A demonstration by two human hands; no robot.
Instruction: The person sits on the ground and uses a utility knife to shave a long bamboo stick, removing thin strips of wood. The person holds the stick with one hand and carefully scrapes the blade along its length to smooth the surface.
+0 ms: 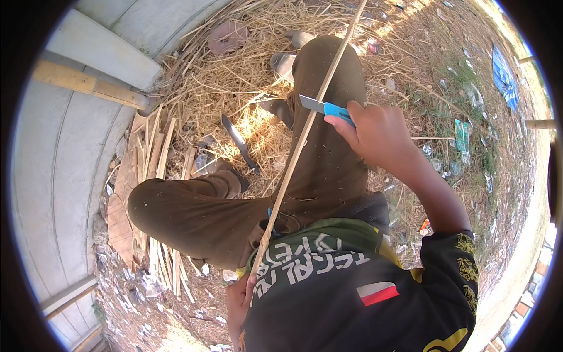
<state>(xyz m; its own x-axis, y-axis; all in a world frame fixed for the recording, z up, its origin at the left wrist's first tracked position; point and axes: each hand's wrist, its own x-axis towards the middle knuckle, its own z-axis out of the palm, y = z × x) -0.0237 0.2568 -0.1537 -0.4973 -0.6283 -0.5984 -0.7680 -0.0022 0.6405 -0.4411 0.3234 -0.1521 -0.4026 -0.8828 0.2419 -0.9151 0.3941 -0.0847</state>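
A long, thin bamboo strip (300,144) runs slantwise across my lap, from beside my waist up past my raised right knee. My left hand (237,302) is closed round its lower end at my left side, with some fingers hidden. In my right hand (380,132) is a utility knife (338,111) with a light blue handle. Its extended blade lies across the strip above my right thigh; I cannot tell whether it cuts in.
A dark curved blade (239,144) lies on straw-like shavings (211,88) between my legs. Several split bamboo pieces (164,261) rest at my left, beside a concrete panel wall (56,176). Litter and a blue plastic sheet (504,77) lie to the right.
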